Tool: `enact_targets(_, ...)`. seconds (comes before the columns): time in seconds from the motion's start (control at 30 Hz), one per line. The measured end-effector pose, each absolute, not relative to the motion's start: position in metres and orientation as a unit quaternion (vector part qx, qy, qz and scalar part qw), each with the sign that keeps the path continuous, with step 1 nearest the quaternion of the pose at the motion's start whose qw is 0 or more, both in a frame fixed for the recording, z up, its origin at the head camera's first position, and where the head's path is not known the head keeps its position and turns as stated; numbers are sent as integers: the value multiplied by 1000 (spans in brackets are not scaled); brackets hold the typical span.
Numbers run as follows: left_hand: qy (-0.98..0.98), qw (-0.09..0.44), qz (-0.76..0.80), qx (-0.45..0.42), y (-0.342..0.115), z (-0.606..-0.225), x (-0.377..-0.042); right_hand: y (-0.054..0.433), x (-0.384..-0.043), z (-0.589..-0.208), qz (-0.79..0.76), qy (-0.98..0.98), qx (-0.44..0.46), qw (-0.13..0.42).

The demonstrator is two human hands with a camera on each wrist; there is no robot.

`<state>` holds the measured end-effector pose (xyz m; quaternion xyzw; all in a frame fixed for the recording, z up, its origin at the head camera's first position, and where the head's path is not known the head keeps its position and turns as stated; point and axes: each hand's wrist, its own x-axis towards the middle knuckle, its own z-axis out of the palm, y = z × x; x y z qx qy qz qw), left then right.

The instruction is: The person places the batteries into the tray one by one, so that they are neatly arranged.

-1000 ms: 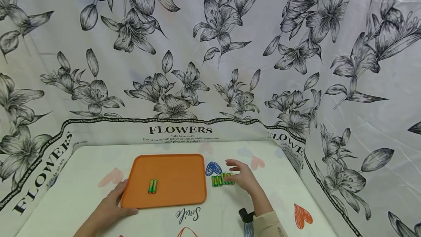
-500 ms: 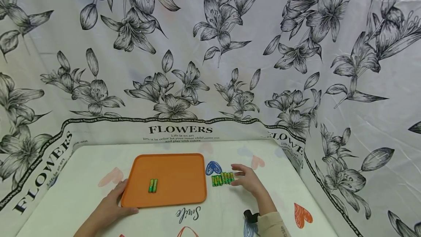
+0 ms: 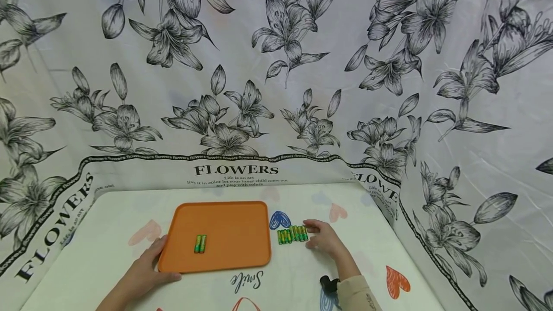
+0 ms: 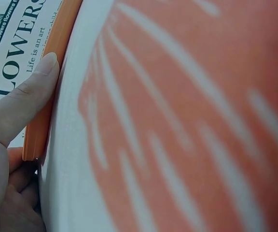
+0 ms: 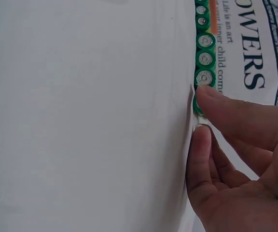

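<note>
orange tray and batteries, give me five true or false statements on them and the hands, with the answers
1. Two green batteries lie in the orange tray. True.
2. The tray holds most of the batteries. False: the row of batteries outside it has more.
3. The left hand grips the tray's edge. True.
4. The right hand is above the tray. False: it is at the row's right end.
5. A blue heart print shows just beyond the row's left end. True.
</note>
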<state>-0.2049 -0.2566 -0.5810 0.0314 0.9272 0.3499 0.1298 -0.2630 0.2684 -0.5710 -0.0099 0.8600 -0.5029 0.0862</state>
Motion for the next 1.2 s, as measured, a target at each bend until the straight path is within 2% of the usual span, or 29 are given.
enact_targets(0.53,930,135,342,22,-256,-583,-207,261,-262,-567,-432,899,20,72)
enact_targets(0.9,929,135,344,21,-255,-580,-206,269,-261,-561,-504,862,14,59)
enact_targets(1.2,932,134,337,19,-255,-583,-206,263,-258,-551,-577,813,-20,74)
